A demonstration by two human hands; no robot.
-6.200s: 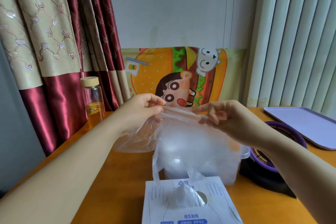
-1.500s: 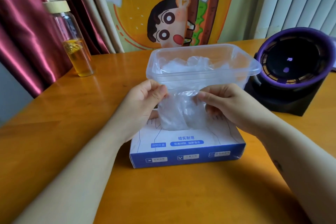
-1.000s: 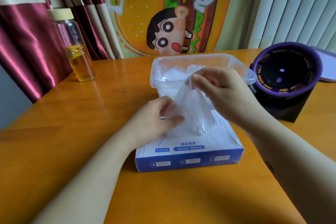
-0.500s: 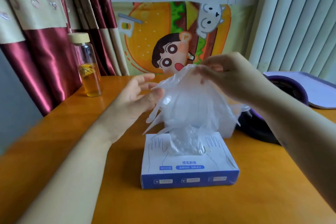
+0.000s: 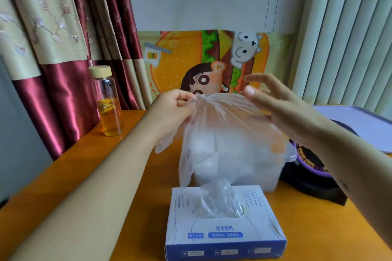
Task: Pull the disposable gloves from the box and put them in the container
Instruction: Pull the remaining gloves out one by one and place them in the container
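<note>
Half a second before, the right hand pinched the glove and the left was open. Now the left hand point(image 5: 171, 106) had its fingers clamped on the glove point(image 5: 222, 133), while the right hand point(image 5: 275, 108) touched it with fingers apart. The glove hung above the box point(image 5: 224, 235), in front of the container point(image 5: 265, 178).

Box point(image 5: 224, 229) before container point(image 5: 269, 176), bottle point(image 5: 108, 101) left.

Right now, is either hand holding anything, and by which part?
The left hand pinches a clear glove by its bunched top edge; the right hand looks open.
</note>
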